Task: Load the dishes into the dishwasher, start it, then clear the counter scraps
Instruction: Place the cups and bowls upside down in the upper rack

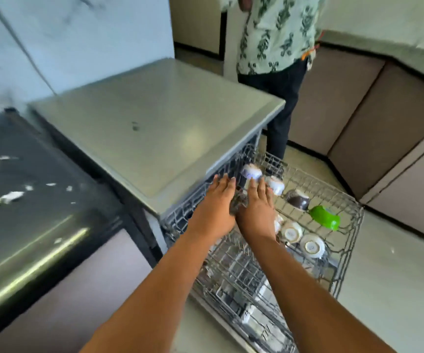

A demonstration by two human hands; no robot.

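You're reaching both hands into the upper rack point(343, 240), side by side and nearly touching. Your left hand point(216, 207) is lying flat with its fingers straight, fingertips at the rack's back edge under the dishwasher point(155, 118) top. Your right hand point(256, 212) is stretched out too, fingers straight, tips touching the nearest upturned white cup point(251, 171). There's something blurry and glassy between your two hands, can't tell what it is or whether either hand is actually gripping it.

Counting what's sitting in the rack: two white cups at the back, the second cup point(276, 186) just beside the first; one dark bowl point(298, 200); one green bowl point(325, 217) tilted on its side; two white bowls, the near bowl point(292, 231) and far bowl point(312, 245), lying bottom-up and next to each other. The rack is pulled out, with a lower rack point(234, 289) showing beneath it.

Off to your left, the black counter point(27, 200) is carrying several white scraps point(9, 197). A second person point(274, 59) is standing behind the dishwasher.
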